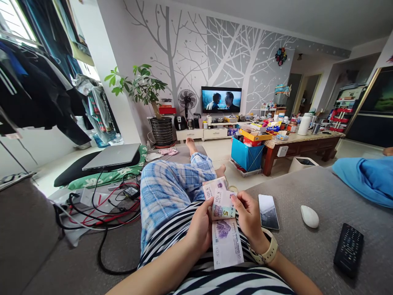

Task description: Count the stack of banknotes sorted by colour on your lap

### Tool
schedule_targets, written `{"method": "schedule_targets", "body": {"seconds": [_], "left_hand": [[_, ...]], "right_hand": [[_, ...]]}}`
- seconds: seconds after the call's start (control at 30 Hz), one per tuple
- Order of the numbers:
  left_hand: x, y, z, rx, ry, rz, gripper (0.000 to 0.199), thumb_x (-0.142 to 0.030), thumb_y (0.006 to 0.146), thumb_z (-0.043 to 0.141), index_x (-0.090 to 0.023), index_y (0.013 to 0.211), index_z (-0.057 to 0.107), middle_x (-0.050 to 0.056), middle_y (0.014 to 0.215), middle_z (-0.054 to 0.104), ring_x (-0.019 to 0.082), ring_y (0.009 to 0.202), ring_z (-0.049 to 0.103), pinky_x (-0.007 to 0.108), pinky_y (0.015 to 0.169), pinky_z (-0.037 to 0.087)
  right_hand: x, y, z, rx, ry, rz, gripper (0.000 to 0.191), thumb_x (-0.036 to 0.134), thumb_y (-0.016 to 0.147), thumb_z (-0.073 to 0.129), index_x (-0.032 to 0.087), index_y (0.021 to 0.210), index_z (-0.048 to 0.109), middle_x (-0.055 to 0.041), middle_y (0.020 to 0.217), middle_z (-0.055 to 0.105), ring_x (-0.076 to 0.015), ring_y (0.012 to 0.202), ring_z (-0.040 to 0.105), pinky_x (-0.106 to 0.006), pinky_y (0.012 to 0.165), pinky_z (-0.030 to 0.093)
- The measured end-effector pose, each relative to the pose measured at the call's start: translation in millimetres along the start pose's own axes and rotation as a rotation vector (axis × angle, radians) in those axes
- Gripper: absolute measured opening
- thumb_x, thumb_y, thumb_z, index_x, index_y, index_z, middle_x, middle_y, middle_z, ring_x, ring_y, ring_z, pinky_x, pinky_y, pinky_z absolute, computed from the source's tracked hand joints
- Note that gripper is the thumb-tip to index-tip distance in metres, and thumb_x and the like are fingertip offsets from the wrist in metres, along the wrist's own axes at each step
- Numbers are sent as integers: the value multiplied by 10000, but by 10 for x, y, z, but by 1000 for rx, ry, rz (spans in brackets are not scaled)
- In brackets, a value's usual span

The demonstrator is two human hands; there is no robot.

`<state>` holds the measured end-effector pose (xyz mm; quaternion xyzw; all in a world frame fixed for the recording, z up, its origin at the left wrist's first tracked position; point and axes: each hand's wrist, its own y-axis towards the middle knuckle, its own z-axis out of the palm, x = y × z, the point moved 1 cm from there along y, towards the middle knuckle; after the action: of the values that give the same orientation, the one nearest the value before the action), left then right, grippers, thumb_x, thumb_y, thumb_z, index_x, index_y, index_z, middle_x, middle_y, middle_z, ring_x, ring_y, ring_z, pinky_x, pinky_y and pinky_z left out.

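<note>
Above my lap, both hands grip a small bundle of purple banknotes (223,208), each marked with a 5. My left hand (201,225) pinches the bundle's left edge with the thumb on top. On the right side, my right hand (248,217) has its thumb pressed on the top note and its fingers curled behind. One loose banknote (227,246) hangs below the bundle, showing its mountain side, against my striped shirt. How many notes are in the bundle I cannot tell. A pale watch (267,250) is on my right wrist.
To the right on the grey sofa lie a phone (268,211), a white mouse (310,216) and a black remote control (348,249). At left are tangled cables (101,211) and a closed laptop (113,157). Ahead stand a blue box (247,155) and a cluttered table (273,142).
</note>
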<state>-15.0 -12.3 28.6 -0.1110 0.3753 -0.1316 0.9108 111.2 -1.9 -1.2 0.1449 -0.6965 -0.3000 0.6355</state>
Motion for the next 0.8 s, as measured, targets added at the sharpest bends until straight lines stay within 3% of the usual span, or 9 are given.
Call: {"method": "schedule_targets", "body": {"seconds": [0.3, 0.6, 0.8], "left_hand": [[44, 63, -82, 29, 47, 26, 250, -237, 882, 560, -85, 1008, 713, 111, 811, 784, 263, 847, 753, 378, 852, 587], [46, 64, -67, 54, 67, 38, 179, -229, 831, 606, -104, 888, 721, 112, 829, 782, 255, 839, 749, 365, 842, 587], [49, 18, -49, 34, 64, 35, 186, -238, 840, 596, -106, 872, 723, 104, 840, 776, 202, 732, 729, 308, 780, 578]], "right_hand": [[40, -44, -13, 26, 4, -78, 343, 375, 969, 538, 206, 678, 471, 40, 599, 451, -121, 549, 397, -242, 526, 338], [66, -57, -6, 29, -7, -91, 270, 372, 961, 550, 194, 759, 575, 17, 640, 535, -132, 569, 475, -242, 538, 388], [70, -67, -13, 50, -27, -99, 280, 385, 970, 530, 199, 768, 585, 12, 631, 550, -140, 563, 483, -249, 540, 380]]}}
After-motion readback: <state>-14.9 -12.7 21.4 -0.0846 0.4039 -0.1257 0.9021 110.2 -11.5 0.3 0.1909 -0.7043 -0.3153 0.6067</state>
